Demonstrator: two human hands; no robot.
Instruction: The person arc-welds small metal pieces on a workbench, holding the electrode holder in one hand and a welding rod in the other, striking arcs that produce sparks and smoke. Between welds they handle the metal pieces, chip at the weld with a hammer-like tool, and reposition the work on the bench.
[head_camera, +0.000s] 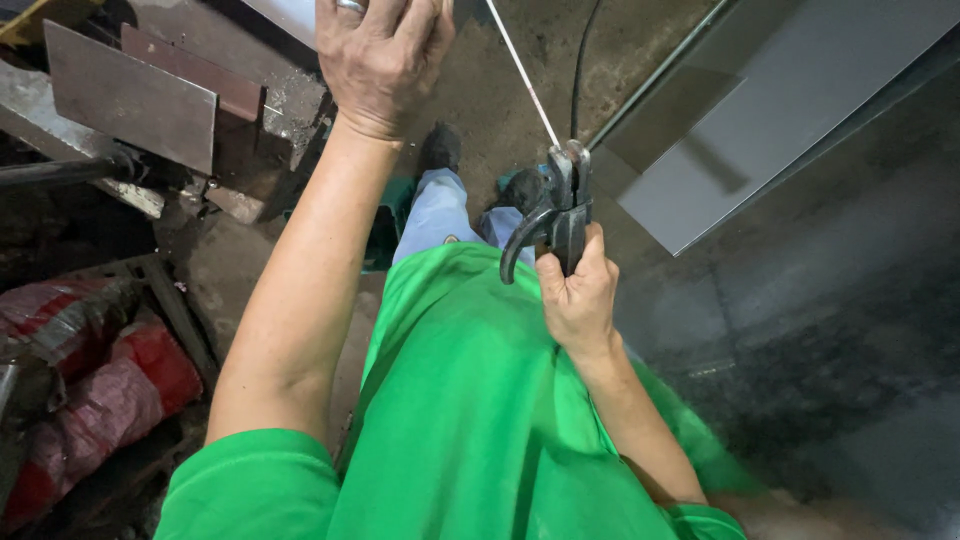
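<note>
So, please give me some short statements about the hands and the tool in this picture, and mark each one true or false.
1. The right hand grips a dark clamp-type holder with a thin rod clamped in it. True.
2. The left hand holds the rod. False: it is raised apart from the rod, back toward the camera.
3. A ring shows on a finger of the left hand. True.
4. The person wears a red shirt. False: the shirt is green.
5. A flat metal plate lies left of the left arm. True.
</note>
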